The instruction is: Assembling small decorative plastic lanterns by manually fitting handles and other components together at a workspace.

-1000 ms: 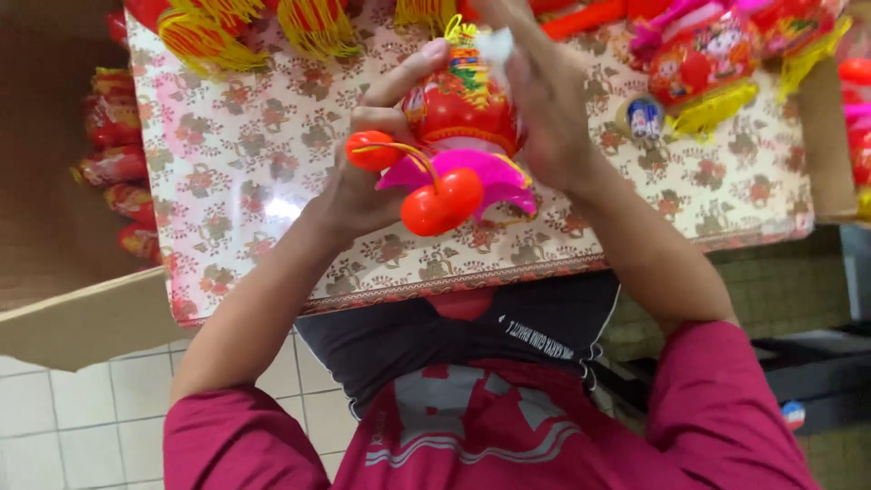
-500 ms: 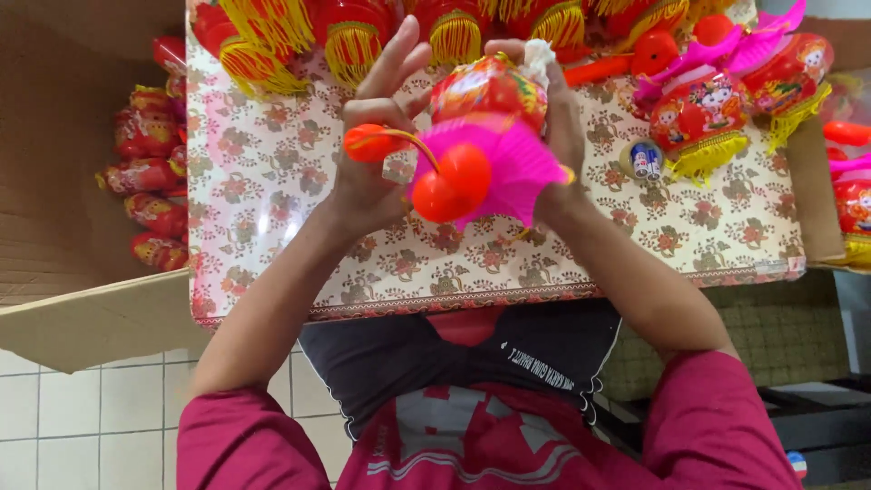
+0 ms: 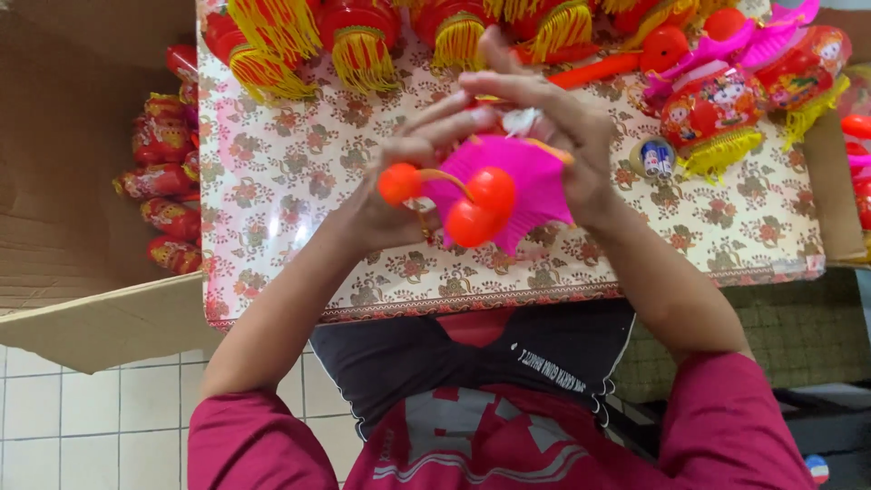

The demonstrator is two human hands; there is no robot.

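Note:
A toy lantern with a pink scalloped base (image 3: 526, 186) and three orange-red balls on thin stalks (image 3: 472, 218) is held up over a table with a flowered cloth (image 3: 299, 191). My left hand (image 3: 399, 191) grips it from the left side, fingers stretched toward its top. From the right, my right hand (image 3: 562, 136) wraps over its upper part, hiding the lantern's red body. The pink base faces the camera.
Red lanterns with yellow tassels (image 3: 358, 41) line the table's far edge. More pink and red toy lanterns (image 3: 717, 109) and a small pack of batteries (image 3: 655, 159) lie at the right. A cardboard box (image 3: 82, 227) with wrapped red lanterns (image 3: 159, 181) stands at the left. White tiled floor lies below.
Both hands have tipped the lantern, so its pink base now faces the camera and its red body is hidden. The view has shifted so the table sits lower in frame.

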